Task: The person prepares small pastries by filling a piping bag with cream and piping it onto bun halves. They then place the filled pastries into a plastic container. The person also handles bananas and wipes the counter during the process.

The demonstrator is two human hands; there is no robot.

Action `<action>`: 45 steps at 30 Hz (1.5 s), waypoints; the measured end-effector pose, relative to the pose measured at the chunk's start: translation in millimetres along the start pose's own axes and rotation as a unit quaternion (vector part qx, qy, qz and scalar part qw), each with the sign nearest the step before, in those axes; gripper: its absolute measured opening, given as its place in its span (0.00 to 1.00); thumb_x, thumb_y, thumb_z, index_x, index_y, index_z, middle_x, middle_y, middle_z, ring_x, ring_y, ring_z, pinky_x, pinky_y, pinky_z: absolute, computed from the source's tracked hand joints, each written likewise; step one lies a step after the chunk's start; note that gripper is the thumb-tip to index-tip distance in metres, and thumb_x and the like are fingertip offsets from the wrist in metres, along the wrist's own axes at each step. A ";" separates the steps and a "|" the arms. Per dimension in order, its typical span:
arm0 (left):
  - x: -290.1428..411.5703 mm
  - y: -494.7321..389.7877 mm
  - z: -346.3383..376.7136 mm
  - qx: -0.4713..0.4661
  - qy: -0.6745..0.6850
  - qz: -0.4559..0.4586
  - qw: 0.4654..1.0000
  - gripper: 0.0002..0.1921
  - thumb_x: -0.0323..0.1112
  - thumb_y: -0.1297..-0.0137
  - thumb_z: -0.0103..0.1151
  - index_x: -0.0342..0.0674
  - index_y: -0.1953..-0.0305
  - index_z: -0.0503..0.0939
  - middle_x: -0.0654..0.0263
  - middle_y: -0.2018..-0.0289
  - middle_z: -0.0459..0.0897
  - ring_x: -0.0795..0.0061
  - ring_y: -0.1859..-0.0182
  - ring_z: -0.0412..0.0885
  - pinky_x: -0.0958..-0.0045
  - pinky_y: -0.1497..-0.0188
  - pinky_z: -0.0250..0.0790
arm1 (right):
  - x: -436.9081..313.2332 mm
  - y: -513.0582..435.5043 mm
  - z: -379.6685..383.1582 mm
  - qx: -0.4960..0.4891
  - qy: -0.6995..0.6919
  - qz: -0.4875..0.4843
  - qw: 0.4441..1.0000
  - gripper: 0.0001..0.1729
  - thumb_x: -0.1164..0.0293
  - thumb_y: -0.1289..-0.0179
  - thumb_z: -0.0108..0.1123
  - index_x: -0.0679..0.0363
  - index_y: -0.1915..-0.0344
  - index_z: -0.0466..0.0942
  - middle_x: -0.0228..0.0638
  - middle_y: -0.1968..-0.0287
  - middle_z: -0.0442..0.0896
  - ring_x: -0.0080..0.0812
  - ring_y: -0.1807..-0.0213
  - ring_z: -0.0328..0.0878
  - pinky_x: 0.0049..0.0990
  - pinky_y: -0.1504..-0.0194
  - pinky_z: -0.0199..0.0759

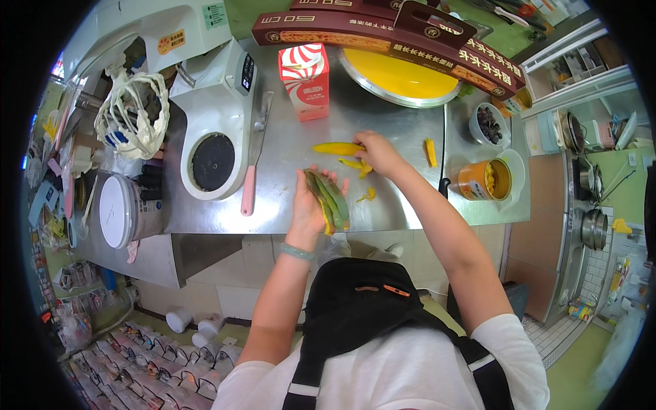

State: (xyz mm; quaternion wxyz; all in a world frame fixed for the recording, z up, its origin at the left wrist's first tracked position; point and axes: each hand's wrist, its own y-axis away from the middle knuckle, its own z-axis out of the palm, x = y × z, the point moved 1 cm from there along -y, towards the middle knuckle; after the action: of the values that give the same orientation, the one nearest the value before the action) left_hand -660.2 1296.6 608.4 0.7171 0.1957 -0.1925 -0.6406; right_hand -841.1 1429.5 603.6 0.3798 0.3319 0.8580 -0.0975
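Observation:
My left hand (pixel 307 205), with a bracelet at the wrist, holds a bundle of green and yellow fruit peels (pixel 329 200) above the front edge of the steel table. At the right, my right hand (pixel 376 152) reaches down to the tabletop, its fingertips on a long yellow fruit strip (pixel 335 148). More yellow scraps (pixel 365 168) lie just under those fingers. A small curled scrap (pixel 368 195) rests nearer the edge, and another yellow piece (pixel 430 152) lies farther right.
A red-and-white carton (pixel 306 84) stands behind the hands, beside a round yellow-filled pan (pixel 405 72). At left are a pink-handled spatula (pixel 248 189) and a stand mixer (pixel 215 118). On the right stand an opened can (pixel 474 180), a bowl of grapes (pixel 479 134) and a black-handled knife (pixel 444 185).

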 end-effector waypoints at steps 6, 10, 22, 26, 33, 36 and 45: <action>-11.5 0.1 13.0 -0.018 -0.036 0.044 0.998 0.24 0.63 0.30 0.56 0.52 0.46 0.72 0.67 0.48 0.75 0.64 0.41 0.75 0.38 0.33 0.66 | -55.9 24.7 -6.5 0.046 -0.196 0.047 0.978 0.11 0.75 0.39 0.66 0.67 0.57 0.82 0.45 0.61 0.83 0.42 0.61 0.84 0.37 0.54 0.77; -9.6 -6.1 14.2 -0.004 -0.088 0.113 0.990 0.23 0.55 0.28 0.57 0.48 0.41 0.72 0.65 0.52 0.79 0.63 0.43 0.77 0.49 0.34 0.69 | -107.8 47.1 -4.4 0.032 -0.063 -0.101 0.992 0.11 0.72 0.37 0.67 0.65 0.56 0.85 0.44 0.63 0.84 0.40 0.65 0.84 0.35 0.57 0.77; 24.0 -0.4 -8.7 0.007 -0.019 0.112 0.994 0.21 0.27 0.29 0.54 0.53 0.37 0.71 0.67 0.52 0.79 0.69 0.51 0.79 0.49 0.34 0.68 | -42.8 22.0 51.6 0.082 0.138 0.026 0.987 0.18 0.74 0.51 0.70 0.67 0.58 0.79 0.48 0.62 0.81 0.52 0.58 0.81 0.41 0.52 0.77; 19.8 -5.5 -7.0 0.014 -0.014 0.115 0.993 0.22 0.27 0.30 0.54 0.54 0.37 0.70 0.65 0.45 0.79 0.64 0.42 0.77 0.41 0.31 0.65 | -45.8 13.4 25.0 0.017 -0.011 0.093 0.995 0.15 0.78 0.51 0.67 0.68 0.60 0.78 0.43 0.63 0.82 0.40 0.61 0.83 0.34 0.58 0.79; 7.9 -8.0 2.0 -0.013 -0.048 0.086 0.995 0.22 0.29 0.28 0.52 0.54 0.35 0.68 0.64 0.43 0.77 0.62 0.38 0.75 0.37 0.30 0.62 | -99.8 22.7 -8.1 -0.038 -0.370 0.066 0.926 0.10 0.80 0.40 0.64 0.69 0.58 0.79 0.31 0.66 0.82 0.24 0.65 0.80 0.25 0.57 0.79; 10.5 -6.5 4.7 -0.042 -0.019 0.084 0.995 0.22 0.30 0.28 0.52 0.53 0.35 0.69 0.64 0.47 0.78 0.65 0.42 0.77 0.40 0.30 0.63 | -90.3 42.3 -24.8 0.042 -0.280 0.035 0.958 0.16 0.76 0.41 0.67 0.66 0.52 0.81 0.37 0.59 0.84 0.29 0.60 0.83 0.28 0.54 0.79; 46.2 8.1 6.1 -0.085 0.027 0.079 0.993 0.17 0.28 0.29 0.52 0.52 0.41 0.75 0.69 0.54 0.80 0.69 0.49 0.81 0.44 0.29 0.63 | -48.1 104.7 30.5 0.042 0.089 0.024 0.995 0.13 0.80 0.51 0.63 0.63 0.62 0.77 0.43 0.62 0.77 0.49 0.57 0.78 0.40 0.54 0.77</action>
State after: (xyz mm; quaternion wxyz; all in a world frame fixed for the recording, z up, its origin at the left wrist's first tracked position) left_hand -651.7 1251.3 619.0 0.7843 0.1358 -0.1325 -0.5906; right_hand -732.2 1472.6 625.9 0.2898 0.3751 0.8755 -0.0939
